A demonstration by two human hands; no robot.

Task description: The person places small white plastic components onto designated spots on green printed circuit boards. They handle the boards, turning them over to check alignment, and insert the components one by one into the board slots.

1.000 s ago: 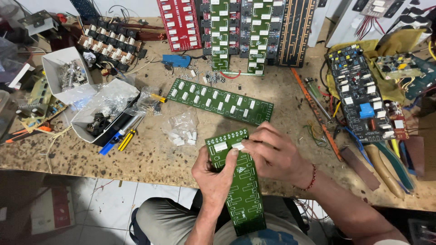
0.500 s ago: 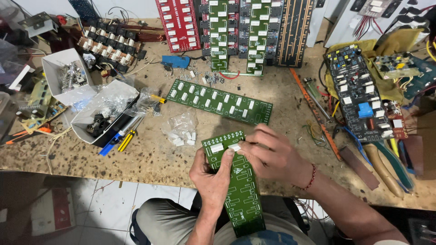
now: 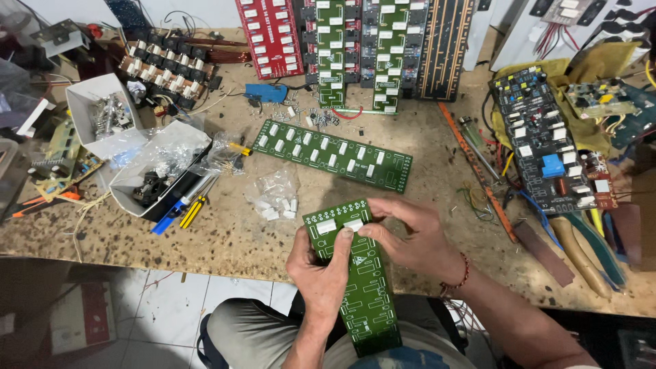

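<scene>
Far left of the grip: an open white box and a clear bag of loose parts lie well apart from the hands; a sweep of the elbow that way could, I judge, scatter them.
Just left and above the grip: a small packet of white components lies on the bench near the board's top edge; it looks easy to knock off the front edge.
Left hand: clenched round the left edge of the long green circuit board, thumb pressed on its face near two white parts.
Board: held over the lap, its top end at the bench edge, its lower end unsupported; a slack hold could let it tip and drop.
Right hand: fingertips pinched on the board's upper right; whether they hold a component I cannot tell. Pressing too hard might bend a lead or flex the board.
Beyond the grip: a second green board lies flat, apart from both hands.
Right of the grip: pliers lie well apart.
</scene>
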